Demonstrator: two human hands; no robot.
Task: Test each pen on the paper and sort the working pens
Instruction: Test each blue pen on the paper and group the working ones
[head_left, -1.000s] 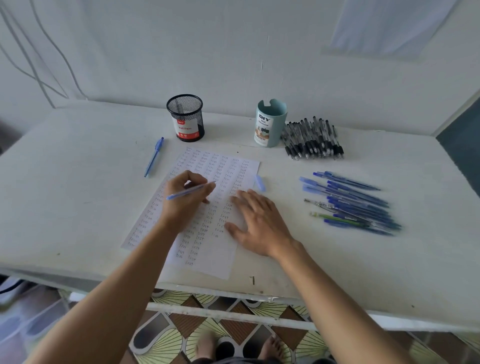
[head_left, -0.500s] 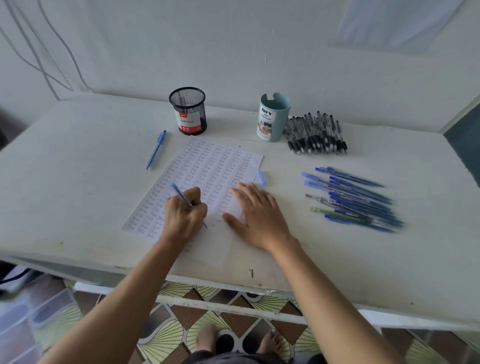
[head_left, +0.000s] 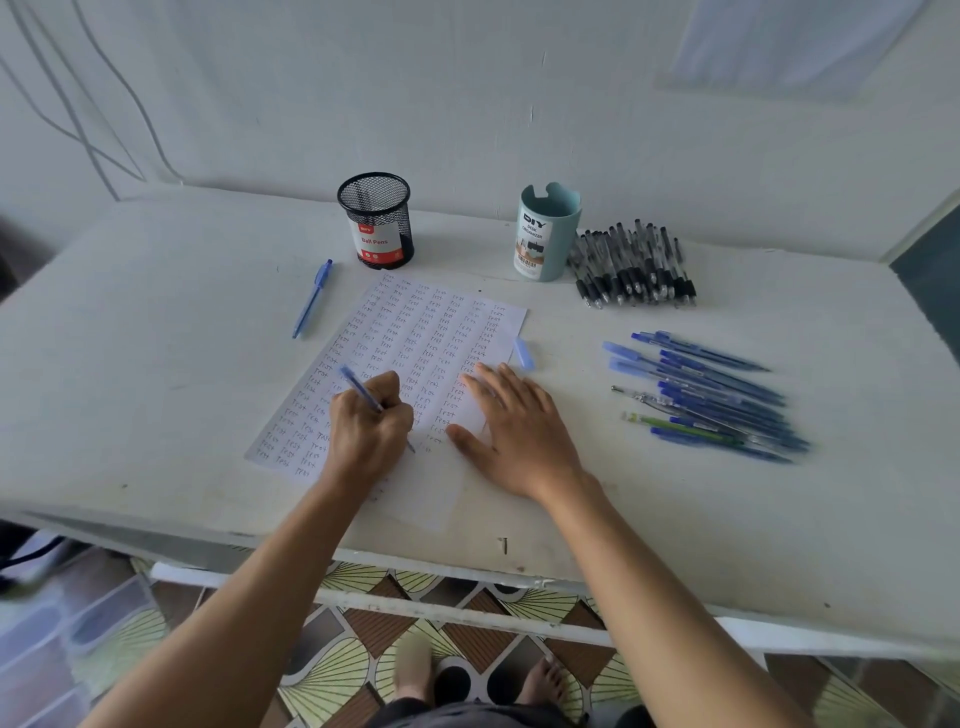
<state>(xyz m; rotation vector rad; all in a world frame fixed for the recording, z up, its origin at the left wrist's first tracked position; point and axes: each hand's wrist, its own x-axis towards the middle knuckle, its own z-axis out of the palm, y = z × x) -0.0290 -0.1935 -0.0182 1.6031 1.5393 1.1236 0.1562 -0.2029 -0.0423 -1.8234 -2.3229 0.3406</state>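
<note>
A white sheet of paper (head_left: 415, 332) covered with rows of handwritten "test" lies on the white table (head_left: 156, 364). My left hand (head_left: 369, 431) grips a blue pen (head_left: 358, 387) in a writing hold, its tip touching the paper's lower part. My right hand (head_left: 519, 426) lies flat on the paper's right side, fingers spread. A blue pen cap (head_left: 523, 353) rests at the paper's right edge. A heap of blue pens (head_left: 711, 400) lies to the right. A pile of black pens (head_left: 634, 273) sits at the back right.
A black mesh cup (head_left: 376, 221) and a teal desk organizer cup (head_left: 548, 234) stand behind the paper. A single blue pen (head_left: 312, 299) lies left of the paper. The wall rises close behind the table. The table's front edge runs just below my wrists.
My left hand turned the pen from lying sideways in its fingers into a writing grip and brought the tip down to the lower paper. My right hand stayed flat on the sheet.
</note>
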